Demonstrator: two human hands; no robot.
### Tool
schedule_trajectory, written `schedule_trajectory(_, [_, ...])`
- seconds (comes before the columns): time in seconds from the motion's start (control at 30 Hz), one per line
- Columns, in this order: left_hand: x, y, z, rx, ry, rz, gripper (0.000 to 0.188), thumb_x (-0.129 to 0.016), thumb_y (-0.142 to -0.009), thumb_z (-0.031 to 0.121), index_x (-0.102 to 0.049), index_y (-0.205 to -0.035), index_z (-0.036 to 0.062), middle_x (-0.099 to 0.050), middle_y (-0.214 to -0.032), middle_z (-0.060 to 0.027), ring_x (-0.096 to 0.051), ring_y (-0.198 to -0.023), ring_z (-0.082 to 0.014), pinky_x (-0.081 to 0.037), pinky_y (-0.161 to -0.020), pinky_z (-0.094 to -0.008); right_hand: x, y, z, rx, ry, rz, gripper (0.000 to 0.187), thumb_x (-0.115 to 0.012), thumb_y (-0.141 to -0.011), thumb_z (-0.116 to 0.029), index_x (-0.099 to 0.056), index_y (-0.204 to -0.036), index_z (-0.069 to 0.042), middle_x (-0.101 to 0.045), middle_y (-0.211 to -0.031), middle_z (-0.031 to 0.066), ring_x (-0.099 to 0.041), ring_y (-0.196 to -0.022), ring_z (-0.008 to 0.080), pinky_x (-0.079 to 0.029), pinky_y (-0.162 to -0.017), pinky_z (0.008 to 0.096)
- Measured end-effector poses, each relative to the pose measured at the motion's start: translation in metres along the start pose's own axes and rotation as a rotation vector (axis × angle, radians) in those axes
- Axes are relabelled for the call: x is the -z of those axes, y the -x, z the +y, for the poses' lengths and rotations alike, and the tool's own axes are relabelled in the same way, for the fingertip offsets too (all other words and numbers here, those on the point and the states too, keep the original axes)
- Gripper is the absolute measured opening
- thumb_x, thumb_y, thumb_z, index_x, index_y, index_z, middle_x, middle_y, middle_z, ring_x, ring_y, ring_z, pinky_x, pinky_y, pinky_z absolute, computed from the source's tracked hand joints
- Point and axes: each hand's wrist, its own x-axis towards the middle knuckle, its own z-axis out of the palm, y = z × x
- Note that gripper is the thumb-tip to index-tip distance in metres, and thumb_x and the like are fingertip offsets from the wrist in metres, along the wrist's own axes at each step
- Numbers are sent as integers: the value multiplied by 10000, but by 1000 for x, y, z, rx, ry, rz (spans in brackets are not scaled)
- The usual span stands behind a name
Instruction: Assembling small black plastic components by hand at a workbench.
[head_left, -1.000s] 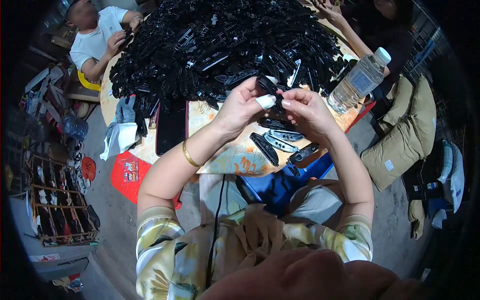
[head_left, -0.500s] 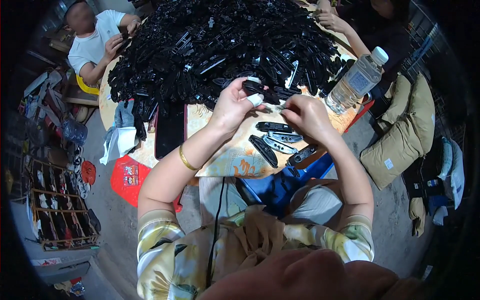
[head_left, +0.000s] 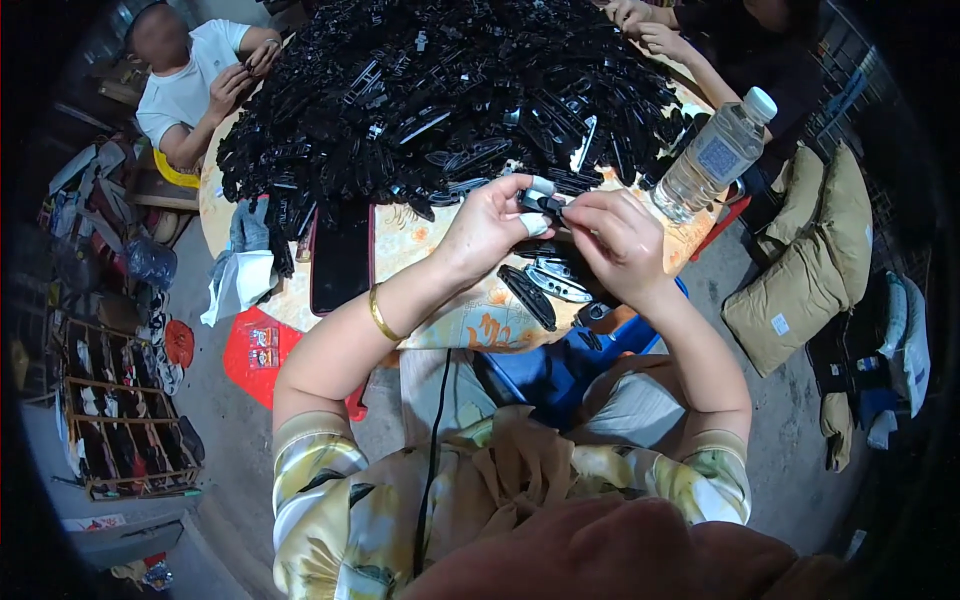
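My left hand [head_left: 485, 228], with white wraps on thumb and forefinger, pinches a small black part [head_left: 538, 203] over the near side of the table. From the other side, the fingertips of my right hand [head_left: 622, 240] are closed on the same part. Just below my hands lie several long, rounded black pieces [head_left: 527, 298] and a shiny silver-edged piece [head_left: 560, 281]. My right hand partly covers this group. Beyond my hands rises a large heap of similar black parts [head_left: 420, 110].
A dark phone [head_left: 342, 260] and a grey glove [head_left: 249, 226] lie at the left; a clear bottle [head_left: 708, 160] stands right. Below the edge is a blue bin [head_left: 545, 385]. Two people sit across, one in a white shirt [head_left: 195, 85]. Tan sacks [head_left: 800, 270] lean right.
My hands have come together: the left moved slightly right and down, while the right now meets it at the black part and covers more of the loose pieces.
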Motion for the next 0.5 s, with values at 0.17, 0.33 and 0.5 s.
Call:
schedule_trajectory(0.17, [3, 1, -2, -10, 26, 8, 363, -529, -824, -93, -481, -1177, -25, -609, -1034, -102, -619, -903, -142, -533, -816, -251, -3, 0, -2, 43, 34, 11, 226, -693, -653, 41, -634, -862, -23, -635, -864, 107, -620, -737, 249, -497, -641, 317])
schedule_trajectory(0.33, [4, -1, -4, -66, 75, -24, 299, -537, -869, -15, -476, -1161, -14, -608, -1065, -128, -628, -921, -178, -531, -844, -315, -6, 3, 0, -86, -95, 51, 174, -691, -724, 24, -634, -886, -4, -636, -878, 104, -627, -737, 193, -498, -648, 264])
schedule_trajectory(0.5, [1, 2, 3, 0, 162, -62, 297, -495, -927, 119, -460, -1193, -7, -610, -1033, -136, -639, -865, -195, -542, -818, -349, 4, -1, -8, -658, -563, 89, 103, -648, -814, -10, -638, -914, 11, -636, -936, 67, -605, -801, 108, -491, -704, 232])
